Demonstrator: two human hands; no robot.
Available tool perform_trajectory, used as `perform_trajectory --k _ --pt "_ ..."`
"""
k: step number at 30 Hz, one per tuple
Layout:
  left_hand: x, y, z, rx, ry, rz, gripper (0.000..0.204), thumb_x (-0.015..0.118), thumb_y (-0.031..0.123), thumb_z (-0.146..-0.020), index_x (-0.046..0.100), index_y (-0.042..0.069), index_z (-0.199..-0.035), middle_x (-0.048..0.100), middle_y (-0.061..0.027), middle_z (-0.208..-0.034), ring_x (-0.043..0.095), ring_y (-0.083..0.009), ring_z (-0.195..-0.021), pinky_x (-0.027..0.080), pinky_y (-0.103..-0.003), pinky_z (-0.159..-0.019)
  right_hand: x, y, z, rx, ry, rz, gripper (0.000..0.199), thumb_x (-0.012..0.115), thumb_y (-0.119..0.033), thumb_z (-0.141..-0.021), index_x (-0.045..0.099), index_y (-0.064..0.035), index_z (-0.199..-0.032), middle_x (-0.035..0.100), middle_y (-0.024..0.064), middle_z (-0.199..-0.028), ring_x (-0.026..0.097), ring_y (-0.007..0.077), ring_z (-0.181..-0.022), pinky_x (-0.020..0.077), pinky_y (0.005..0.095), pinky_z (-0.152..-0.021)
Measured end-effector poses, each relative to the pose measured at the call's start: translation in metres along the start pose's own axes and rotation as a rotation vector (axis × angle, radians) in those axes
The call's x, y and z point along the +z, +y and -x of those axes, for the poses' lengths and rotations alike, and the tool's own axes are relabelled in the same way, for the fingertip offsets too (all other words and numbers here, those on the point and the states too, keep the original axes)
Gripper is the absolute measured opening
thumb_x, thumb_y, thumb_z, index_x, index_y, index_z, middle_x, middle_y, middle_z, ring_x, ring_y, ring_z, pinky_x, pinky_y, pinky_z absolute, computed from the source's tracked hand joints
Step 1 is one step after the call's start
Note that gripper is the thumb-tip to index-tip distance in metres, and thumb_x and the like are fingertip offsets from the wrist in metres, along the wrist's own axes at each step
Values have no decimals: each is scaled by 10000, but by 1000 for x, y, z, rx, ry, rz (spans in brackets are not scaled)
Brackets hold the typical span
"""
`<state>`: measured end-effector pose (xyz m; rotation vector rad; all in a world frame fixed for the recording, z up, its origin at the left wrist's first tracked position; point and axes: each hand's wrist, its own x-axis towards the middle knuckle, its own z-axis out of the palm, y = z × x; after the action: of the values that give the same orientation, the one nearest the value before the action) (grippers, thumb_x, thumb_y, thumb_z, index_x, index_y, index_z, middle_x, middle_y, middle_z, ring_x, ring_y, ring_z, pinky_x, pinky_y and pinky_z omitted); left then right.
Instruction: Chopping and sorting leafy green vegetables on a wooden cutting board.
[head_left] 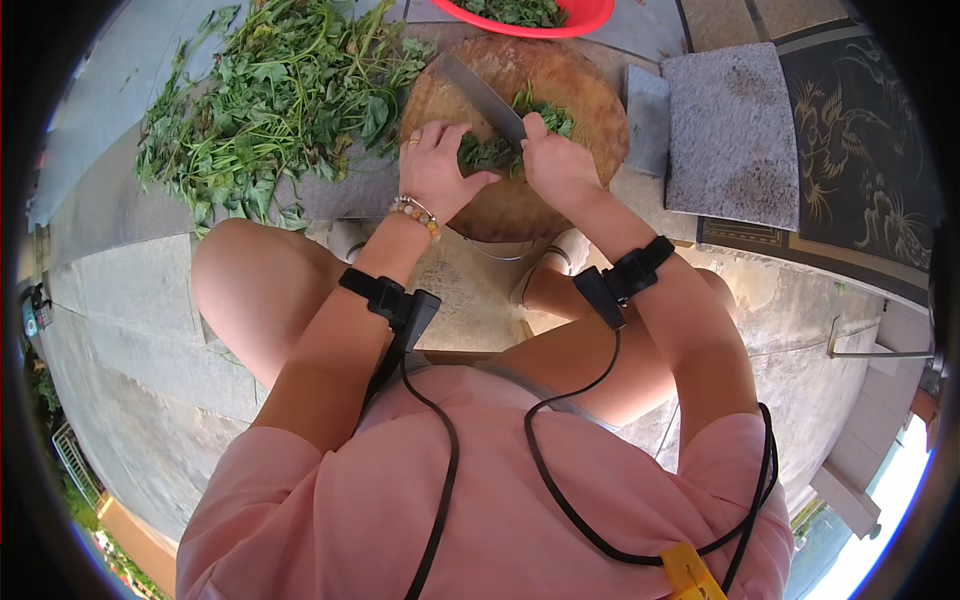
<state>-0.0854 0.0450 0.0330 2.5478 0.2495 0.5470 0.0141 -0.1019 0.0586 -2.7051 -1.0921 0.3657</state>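
Your right grip [560,168] clasps a broad grey metal cleaver [480,93], blade toward half-past ten, over a round wooden block [500,215]; at its nine o'clock, your left grip [437,168] spreads beside leafy greens [480,153].

1 head-worn fisheye view, facing down toward chopping board [585,85].

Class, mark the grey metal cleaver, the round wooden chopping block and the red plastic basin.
Grey metal cleaver [483,98]: head view, middle of the blade.
Round wooden chopping block [505,212]: head view, bare near part.
Red plastic basin [588,24]: head view, rim.
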Motion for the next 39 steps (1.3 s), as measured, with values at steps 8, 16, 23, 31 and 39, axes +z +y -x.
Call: perform_trajectory --k 8,16,23,31,39 --pt "14 -17 14 -44 -38 -42 122 662 185 -687 660 108 -781 585 -60 -725 580 -270 -744 425 -396 -683 -2 -22 21 7 -3 21 184 449 -153 -866 346 -49 -977 600 193 -701 597 392 -604 486 480 -528" --pt "23 -18 15 39 -49 -85 97 665 132 -678 663 81 -761 602 -57 -737 578 -265 -705 440 -377 -644 21 -29 4 -10 -25 54 162 455 -81 -830 358 -31 -949 600 189 -806 623 360 -693 510 427 -582" --pt "-8 -9 13 -45 -31 -97 313 736 308 -629 655 123 -867 595 -40 -858 557 -255 -874 404 -384 -789 7 -7 -2 -32 1 -67 199 449 -197 -878 347 -49 -962 599 201 -690 600 395 -649 486 476 -573" --pt "-17 -34 37 -188 -139 -129 218 724 229 -651 656 127 -832 589 -49 -815 571 -272 -820 438 -396 -724 0 -36 20 -30 -33 -17 177 443 -164 -877 340 -47 -960 602 192 -743 602 387 -647 484 481 -556" --pt "-7 -32 38 -28 -58 -12 91 674 68 -661 657 65 -750 587 -88 -741 581 -287 -700 467 -372 -635 22 -43 10 -21 -52 84 182 476 -88 -823 366 -41 -960 597 166 -820 635 325 -712 514 401 -586"
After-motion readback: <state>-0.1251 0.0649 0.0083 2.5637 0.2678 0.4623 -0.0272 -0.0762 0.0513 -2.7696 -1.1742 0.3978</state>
